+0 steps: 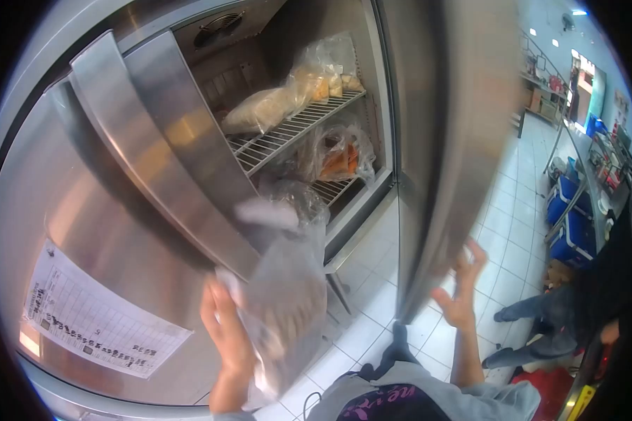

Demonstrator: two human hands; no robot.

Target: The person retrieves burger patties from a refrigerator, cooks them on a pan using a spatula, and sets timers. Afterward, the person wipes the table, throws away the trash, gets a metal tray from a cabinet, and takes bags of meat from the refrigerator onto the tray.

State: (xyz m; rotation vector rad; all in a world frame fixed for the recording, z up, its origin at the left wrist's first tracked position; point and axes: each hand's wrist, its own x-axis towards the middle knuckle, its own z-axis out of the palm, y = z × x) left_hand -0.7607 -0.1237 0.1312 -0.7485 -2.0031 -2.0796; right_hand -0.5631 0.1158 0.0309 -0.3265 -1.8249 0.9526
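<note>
A cloudy plastic bag (288, 309) with pale contents hangs in front of the open steel fridge, against my left hand (228, 326), whose fingers are closed at its left side. My right hand (462, 288) is raised beside the lower edge of the open fridge door (460, 140), fingers apart and holding nothing. Inside, bags of pale food (267, 109) lie on the upper wire shelf (288, 133). A clear bag with orange contents (340, 163) sits on the lower shelf.
A closed steel door (98, 238) at the left carries a handwritten sheet (98, 316). White floor tiles (505, 203) show beyond the open door. At right are blue containers (572, 231), a cluttered counter and another person's legs (541, 330).
</note>
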